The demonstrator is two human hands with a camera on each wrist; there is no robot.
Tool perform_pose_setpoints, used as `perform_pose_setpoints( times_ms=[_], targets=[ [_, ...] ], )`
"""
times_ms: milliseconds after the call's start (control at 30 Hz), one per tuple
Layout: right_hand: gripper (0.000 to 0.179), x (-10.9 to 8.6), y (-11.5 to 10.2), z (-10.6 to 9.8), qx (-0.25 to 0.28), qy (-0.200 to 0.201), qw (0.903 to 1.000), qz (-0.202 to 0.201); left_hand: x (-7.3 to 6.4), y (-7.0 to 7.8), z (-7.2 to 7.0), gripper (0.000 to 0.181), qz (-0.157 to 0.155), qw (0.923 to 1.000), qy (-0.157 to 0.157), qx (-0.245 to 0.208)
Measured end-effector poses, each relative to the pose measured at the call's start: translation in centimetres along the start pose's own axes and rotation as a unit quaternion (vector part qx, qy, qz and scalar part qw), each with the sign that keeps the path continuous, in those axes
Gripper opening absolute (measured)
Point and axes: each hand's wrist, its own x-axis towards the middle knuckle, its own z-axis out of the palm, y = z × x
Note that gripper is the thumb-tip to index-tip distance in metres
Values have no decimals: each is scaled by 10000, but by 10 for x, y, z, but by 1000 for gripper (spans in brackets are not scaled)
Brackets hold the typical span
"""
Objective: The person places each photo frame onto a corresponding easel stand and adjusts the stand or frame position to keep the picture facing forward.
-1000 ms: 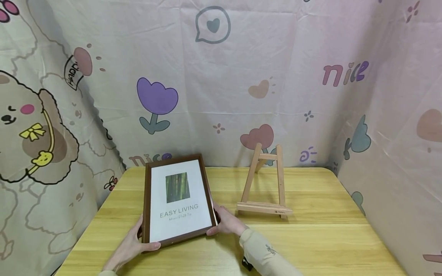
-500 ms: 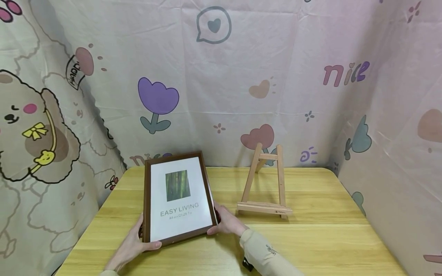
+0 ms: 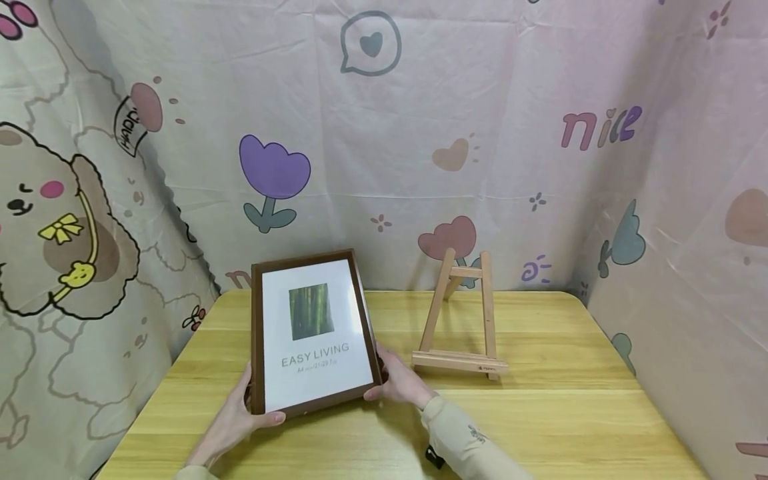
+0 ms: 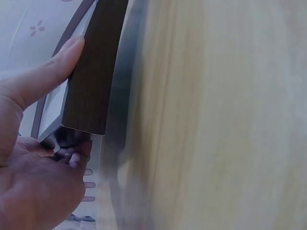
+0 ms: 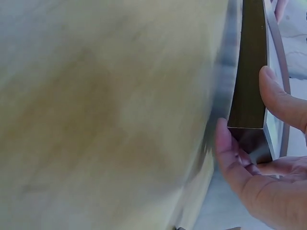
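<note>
We see the picture frame (image 3: 317, 333) held over the left part of the table (image 3: 570, 427), between both hands, its long axis running away from the person and its far end angled slightly leftward. The left hand (image 3: 237, 413) and right hand (image 3: 402, 380) grip its near corners, thumbs in front, fingers curled around the sides. To its right, well apart, stands the wooden easel (image 3: 459, 362), nearer the right hand.

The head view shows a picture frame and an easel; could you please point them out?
Picture frame (image 3: 313, 320): head view, on its green print.
Easel (image 3: 459, 362): head view, on its front ledge.
</note>
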Motion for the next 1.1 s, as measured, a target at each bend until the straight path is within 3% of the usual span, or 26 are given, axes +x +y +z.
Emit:
perform_pose_setpoints(
  times_ms=[167, 267, 467, 833, 1100],
  targets=[
    [110, -2, -1, -2, 22, 187, 9997, 126, 0, 3, 3, 136, 592, 9976, 319, -156],
    [109, -4, -2, -4, 6, 302, 9995, 134, 2, 4, 4, 138, 560, 9975, 365, -211],
    [110, -3, -2, -8, -170, 559, 9980, -234, 3, 8, 5, 141, 343, 9983, 408, -238],
    [109, -6, -3, -10, -309, 867, 9953, -296, 7, 13, 9, 137, 840, 9935, 764, -21],
    [112, -10, -2, -14, -291, 1062, 9932, -381, 8, 17, 13, 139, 1020, 9904, 935, 70]
  ],
)
